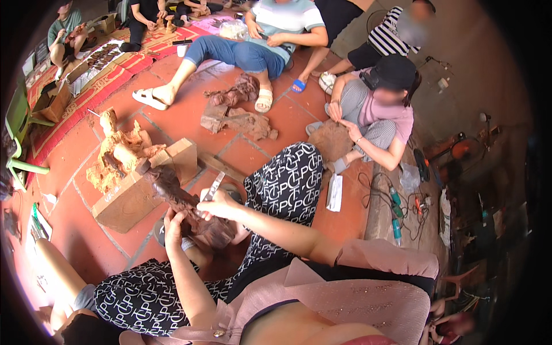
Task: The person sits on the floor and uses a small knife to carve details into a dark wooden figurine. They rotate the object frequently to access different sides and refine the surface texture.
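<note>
A dark brown carved wooden figure [198,215] lies slanted between my knees, its upper end leaning at a pale wooden block [129,201]. My left hand [174,226] is closed on the near side of the carving, fingers against the wood. Closed in a fist, my right hand [221,205] grips a flat pale strip with dark marks [215,185], which sticks up past the fingers. That hand is at the carving's upper side; whether the strip's lower end touches the wood is hidden. The strip's exact kind cannot be made out.
Behind the block stands a yellowish rough carving [123,149]. Other brown carvings [238,118] lie on the tiled floor ahead. A person in a black cap [391,75] sits at the right, near teal power tools [396,210] and cables. A green chair [20,132] is at the left.
</note>
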A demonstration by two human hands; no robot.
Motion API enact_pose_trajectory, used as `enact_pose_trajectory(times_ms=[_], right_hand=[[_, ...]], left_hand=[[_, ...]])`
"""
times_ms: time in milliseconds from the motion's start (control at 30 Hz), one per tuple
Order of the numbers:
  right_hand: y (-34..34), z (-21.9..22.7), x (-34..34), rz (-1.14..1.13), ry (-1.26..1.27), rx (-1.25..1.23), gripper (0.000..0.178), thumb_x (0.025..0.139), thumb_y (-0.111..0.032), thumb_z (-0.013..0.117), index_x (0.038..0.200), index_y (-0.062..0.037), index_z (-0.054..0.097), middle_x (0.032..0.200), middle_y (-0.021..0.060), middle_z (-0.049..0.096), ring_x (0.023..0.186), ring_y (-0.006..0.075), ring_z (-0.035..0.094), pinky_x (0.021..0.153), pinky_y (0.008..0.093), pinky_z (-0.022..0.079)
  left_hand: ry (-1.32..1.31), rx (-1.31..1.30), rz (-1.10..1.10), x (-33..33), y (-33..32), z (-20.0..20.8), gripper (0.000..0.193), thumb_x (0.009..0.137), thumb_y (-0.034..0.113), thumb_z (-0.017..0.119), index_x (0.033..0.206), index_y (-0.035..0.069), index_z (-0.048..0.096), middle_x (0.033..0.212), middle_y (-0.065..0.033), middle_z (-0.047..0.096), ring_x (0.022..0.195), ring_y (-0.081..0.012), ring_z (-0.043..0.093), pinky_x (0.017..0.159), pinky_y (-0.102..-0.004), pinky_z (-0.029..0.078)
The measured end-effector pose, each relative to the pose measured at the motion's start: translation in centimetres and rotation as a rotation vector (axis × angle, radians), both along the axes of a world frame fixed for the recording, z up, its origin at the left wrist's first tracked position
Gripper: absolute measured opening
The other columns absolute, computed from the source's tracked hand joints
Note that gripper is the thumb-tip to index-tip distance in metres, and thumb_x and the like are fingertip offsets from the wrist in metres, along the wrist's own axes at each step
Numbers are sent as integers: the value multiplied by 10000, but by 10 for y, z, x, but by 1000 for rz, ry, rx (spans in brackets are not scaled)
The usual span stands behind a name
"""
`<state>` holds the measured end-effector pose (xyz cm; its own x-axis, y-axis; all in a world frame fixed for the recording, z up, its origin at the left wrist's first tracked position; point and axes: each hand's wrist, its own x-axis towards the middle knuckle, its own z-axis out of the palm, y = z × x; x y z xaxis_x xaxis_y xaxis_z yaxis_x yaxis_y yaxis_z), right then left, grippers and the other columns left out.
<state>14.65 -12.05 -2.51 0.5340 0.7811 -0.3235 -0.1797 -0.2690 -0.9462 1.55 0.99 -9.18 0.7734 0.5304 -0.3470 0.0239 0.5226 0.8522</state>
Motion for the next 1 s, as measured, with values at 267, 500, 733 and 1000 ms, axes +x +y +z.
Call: enact_pose_trajectory(times_ms=[267, 500, 733, 1000], right_hand=[[6, 15, -14, 74, -9, 66, 130, 855, -96, 649, 812, -20, 553, 730, 63, 620, 605, 115, 608, 514, 237, 521], [-2, 3, -3, 68, 25, 107, 167, 928, -188, 566, 921, -22, 555, 828, 61, 591, 707, 156, 640, 570, 265, 536], [-23, 12, 25, -66, 89, 41, 199, 900, -162, 597, 909, 37, 601, 787, 136, 664, 633, 173, 645, 536, 275, 545], [11, 65, 29, 111, -52, 122, 163, 911, -119, 579, 995, 21, 589, 841, 116, 660, 648, 144, 643, 556, 264, 556]], left_hand=[[75, 54, 53, 13, -3, 1, 397, 718, 111, 564, 1086, -37, 552, 975, -112, 620, 867, -214, 563, 808, -306, 441], [97, 120, 50, 19, 2, -13, 473, 703, 78, 572, 1151, -64, 525, 1020, -125, 617, 883, -211, 583, 801, -305, 457], [102, 512, 214, 17, -9, 4, 727, 709, 79, 664, 1346, -60, 345, 1154, -157, 577, 993, -209, 593, 860, -304, 476], [358, 800, 377, 7, -18, 15, 700, 666, 244, 692, 1278, 4, 450, 1089, -196, 635, 966, -309, 646, 865, -369, 489]])
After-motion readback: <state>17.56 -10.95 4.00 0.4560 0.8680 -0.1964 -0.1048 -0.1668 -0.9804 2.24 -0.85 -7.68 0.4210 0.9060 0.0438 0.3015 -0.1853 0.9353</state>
